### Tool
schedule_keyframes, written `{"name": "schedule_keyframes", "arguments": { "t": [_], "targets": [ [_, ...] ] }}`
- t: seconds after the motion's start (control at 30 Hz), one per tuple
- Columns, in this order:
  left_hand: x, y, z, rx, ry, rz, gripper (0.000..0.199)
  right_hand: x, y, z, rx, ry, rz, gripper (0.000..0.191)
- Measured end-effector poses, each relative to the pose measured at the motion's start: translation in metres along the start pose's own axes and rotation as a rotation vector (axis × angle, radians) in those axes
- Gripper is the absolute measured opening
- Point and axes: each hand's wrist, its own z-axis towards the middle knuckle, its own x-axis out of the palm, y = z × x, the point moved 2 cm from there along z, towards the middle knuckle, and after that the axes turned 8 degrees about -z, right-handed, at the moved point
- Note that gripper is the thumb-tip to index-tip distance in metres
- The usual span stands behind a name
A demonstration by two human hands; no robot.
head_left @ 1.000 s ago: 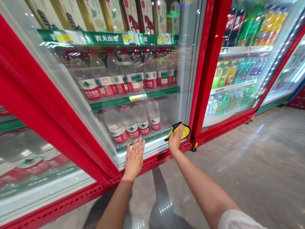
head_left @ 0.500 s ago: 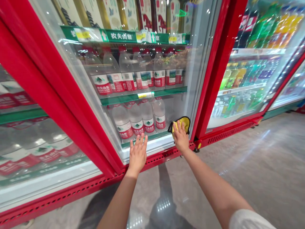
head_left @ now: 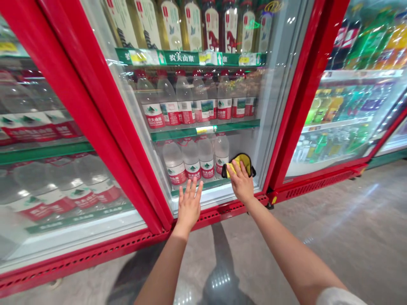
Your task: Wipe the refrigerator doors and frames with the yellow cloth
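My right hand (head_left: pixel 242 183) presses a yellow cleaning cloth (head_left: pixel 245 160) with black edging flat against the glass door (head_left: pixel 243 142) of a red drinks fridge, low down near its right side. The cloth's left edge overlaps the rightmost water bottle (head_left: pixel 221 149) behind the glass. My left hand (head_left: pixel 188 207) is empty, its fingers stretched out and slightly apart, before the lower part of the same door. Whether its fingertips touch the glass, I cannot tell. Several water bottles (head_left: pixel 174 159) with red and white labels stand upright inside on the bottom shelf, partly behind my left fingertips.
A red frame post (head_left: pixel 110 110) divides this door from another water fridge on the left. To the right stands a further red fridge (head_left: pixel 305 106) with coloured drinks. A perforated red base strip (head_left: pixel 219 210) runs above the shiny grey floor (head_left: pixel 337 237).
My right hand has slid the cloth a little left across the glass, toward the bottles. My left hand stays outstretched low at the door. The view has shifted slightly, moving the fridges rightward in frame.
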Motion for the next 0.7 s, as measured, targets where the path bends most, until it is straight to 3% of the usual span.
{"name": "schedule_keyframes", "arguments": {
  "t": [0.1, 0.23, 0.33, 0.53, 0.7],
  "targets": [
    [-0.003, 0.003, 0.001, -0.004, -0.007, 0.004, 0.086, -0.010, 0.018, 0.019, 0.064, -0.065, 0.020, 0.069],
    [-0.006, 0.003, 0.003, 0.008, -0.025, 0.014, 0.084, 0.002, 0.037, 0.001, -0.054, 0.001, -0.008, 0.065],
    [-0.006, 0.002, 0.004, 0.021, -0.035, 0.016, 0.083, 0.010, 0.035, -0.010, -0.050, 0.064, -0.035, 0.061],
    [0.000, 0.001, 0.004, 0.046, -0.028, 0.007, 0.086, -0.011, 0.035, 0.023, 0.083, -0.007, -0.034, 0.063],
    [0.004, -0.006, 0.008, 0.046, -0.047, -0.002, 0.086, -0.006, 0.033, 0.014, 0.078, 0.044, -0.041, 0.062]
  ]
}}
